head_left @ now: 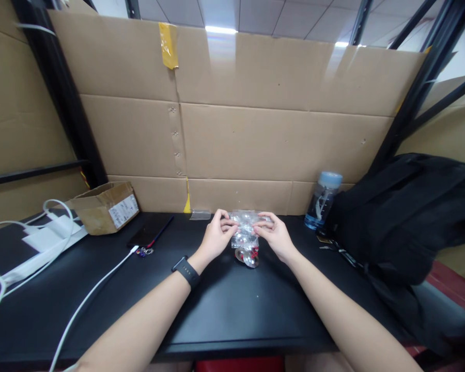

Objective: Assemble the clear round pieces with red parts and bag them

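Observation:
A clear, crinkled plastic wrap is stretched between my two hands over the black table. My left hand, with a dark watch on its wrist, pinches the wrap's left side. On the right side, my right hand grips it between thumb and fingers. Just below the wrap, on the near side, are shiny round pieces with red parts; their exact form is too small to tell.
On the black table, an open cardboard box, a dark phone, white cables and a power strip lie left. A blue-lidded bottle and black backpack stand right. Cardboard panels rise behind.

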